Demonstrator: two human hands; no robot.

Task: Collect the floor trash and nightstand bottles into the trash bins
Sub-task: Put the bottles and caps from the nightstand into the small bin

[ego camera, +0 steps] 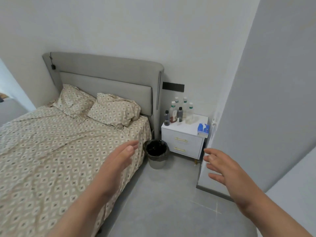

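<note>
Several plastic bottles (pixel 179 111), some clear with white caps and some dark, stand at the back of the white nightstand (pixel 183 130). A grey trash bin (pixel 157 153) with a black liner sits on the floor between the bed and the nightstand. My left hand (pixel 119 159) reaches forward over the bed's edge, fingers straight, holding nothing. My right hand (pixel 220 166) is stretched out with relaxed fingers, also empty, in front of the wall corner. Both hands are short of the bin and bottles.
A bed (pixel 59 151) with a patterned sheet and two pillows fills the left. A blue tissue pack (pixel 203 130) lies on the nightstand's right edge. A wall corner (pixel 239 151) juts out on the right. Grey floor (pixel 162 202) runs between bed and wall.
</note>
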